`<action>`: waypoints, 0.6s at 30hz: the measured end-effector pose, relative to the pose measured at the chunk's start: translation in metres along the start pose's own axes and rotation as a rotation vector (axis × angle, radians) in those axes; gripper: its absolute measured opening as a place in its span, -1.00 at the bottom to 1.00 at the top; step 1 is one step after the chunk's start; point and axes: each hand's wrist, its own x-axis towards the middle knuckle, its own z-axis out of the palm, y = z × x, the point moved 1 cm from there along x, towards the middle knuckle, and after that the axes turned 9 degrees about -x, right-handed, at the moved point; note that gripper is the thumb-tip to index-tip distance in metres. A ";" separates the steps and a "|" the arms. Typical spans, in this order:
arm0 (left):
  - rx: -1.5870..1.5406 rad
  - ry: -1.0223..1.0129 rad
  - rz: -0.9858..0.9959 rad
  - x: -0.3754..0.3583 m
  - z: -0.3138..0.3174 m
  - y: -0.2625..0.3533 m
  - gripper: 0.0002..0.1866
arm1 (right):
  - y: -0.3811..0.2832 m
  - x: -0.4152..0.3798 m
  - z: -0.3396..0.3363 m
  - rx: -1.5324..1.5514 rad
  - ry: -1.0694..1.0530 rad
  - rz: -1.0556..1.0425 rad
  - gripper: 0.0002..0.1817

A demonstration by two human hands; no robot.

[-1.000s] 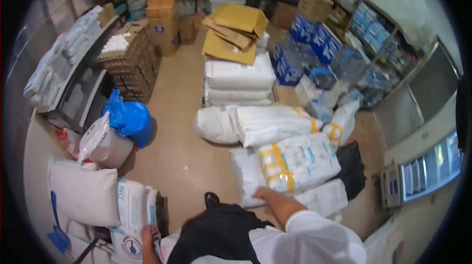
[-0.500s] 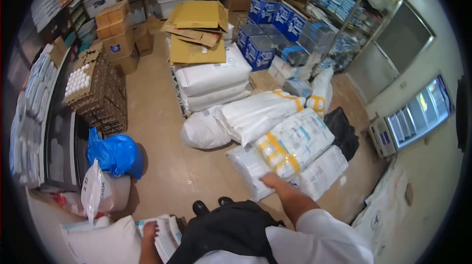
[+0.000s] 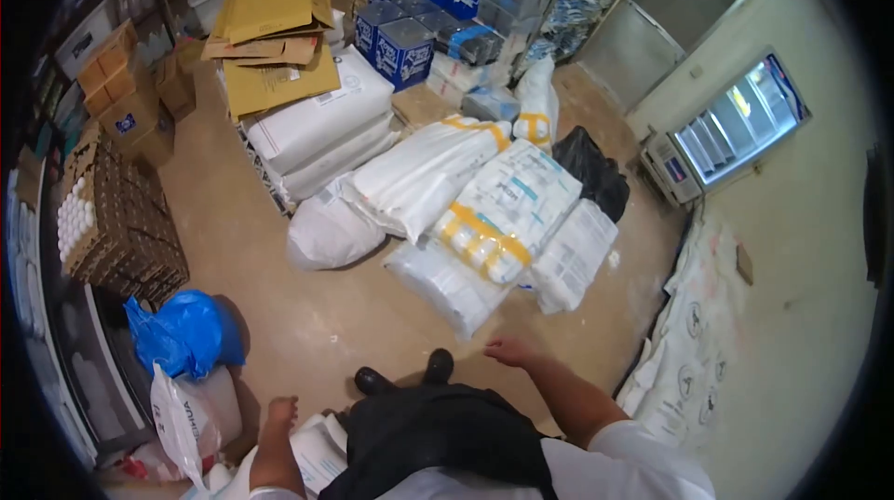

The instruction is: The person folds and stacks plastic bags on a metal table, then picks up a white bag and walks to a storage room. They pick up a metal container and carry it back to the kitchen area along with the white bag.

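Observation:
My right hand point(image 3: 507, 351) hangs over the bare floor with its fingers loosely extended, holding nothing. Just beyond it lies a clear plastic-wrapped white bundle point(image 3: 452, 286), not touching the hand. A white package with yellow tape point(image 3: 512, 211) rests partly on that bundle, and another white plastic package point(image 3: 575, 256) lies to its right. My left hand point(image 3: 282, 412) is low at the left, fingers a little apart, with nothing in it. Below that hand are white sacks point(image 3: 321, 449), partly covered by my forearm and apron.
Stacked white sacks point(image 3: 326, 118) carry flattened cardboard point(image 3: 279, 81). Blue boxes point(image 3: 403, 53) stand behind. Egg trays point(image 3: 130, 221), a blue plastic bag point(image 3: 191, 328) and a white bag point(image 3: 186, 421) line the left. A black bag point(image 3: 591, 169) and a glass-front cooler point(image 3: 740, 123) are at right.
My right hand has come off the plastic-wrapped bundle and drawn back toward me. My left hand has lifted from the white sacks. The view has turned to the right.

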 end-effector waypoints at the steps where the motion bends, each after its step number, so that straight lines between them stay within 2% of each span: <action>1: 0.015 -0.022 0.064 -0.006 0.013 0.020 -0.66 | 0.005 0.000 0.004 0.016 0.085 -0.061 -0.60; 2: -0.042 -0.032 0.076 -0.015 0.028 0.036 -0.65 | 0.007 -0.005 0.000 0.025 0.082 -0.070 -0.60; 4: -0.092 -0.029 0.102 -0.035 0.059 0.070 -0.64 | 0.017 -0.018 -0.014 0.139 -0.071 0.110 -0.60; 5: -0.007 -0.070 0.151 -0.046 0.075 0.084 -0.64 | 0.030 -0.018 -0.014 0.151 -0.073 0.101 -0.60; 7: 0.084 -0.101 0.194 -0.051 0.089 0.106 -0.64 | 0.084 -0.015 0.008 0.366 -0.082 0.320 -0.56; 8: 0.247 -0.112 0.216 -0.048 0.094 0.118 -0.64 | 0.107 -0.015 0.016 0.370 -0.090 0.314 -0.56; 9: 0.408 -0.123 0.233 -0.049 0.098 0.127 -0.63 | 0.129 -0.017 0.024 0.446 -0.114 0.471 -0.50; 10: 0.406 -0.111 0.229 -0.058 0.102 0.133 -0.63 | 0.150 -0.020 0.029 0.518 -0.137 0.627 -0.43; 11: 0.306 -0.086 0.295 -0.069 0.106 0.140 -0.63 | 0.167 -0.026 0.028 0.520 -0.144 0.619 -0.43; 12: 0.208 -0.061 0.364 -0.079 0.110 0.148 -0.63 | 0.184 -0.034 0.028 0.700 -0.166 0.663 -0.42; 13: 0.169 -0.058 0.374 -0.081 0.113 0.153 -0.62 | 0.192 -0.034 0.028 0.882 -0.188 0.705 -0.42; 14: 0.173 -0.051 0.377 -0.083 0.115 0.157 -0.62 | 0.196 -0.027 0.028 0.887 -0.192 0.699 -0.42; 16: 0.080 -0.010 0.305 -0.089 0.120 0.151 -0.63 | 0.202 -0.015 0.017 0.837 -0.165 0.709 -0.43; 18: 0.084 -0.039 0.137 -0.064 0.117 0.125 -0.60 | 0.197 0.032 -0.008 0.843 -0.189 0.664 -0.47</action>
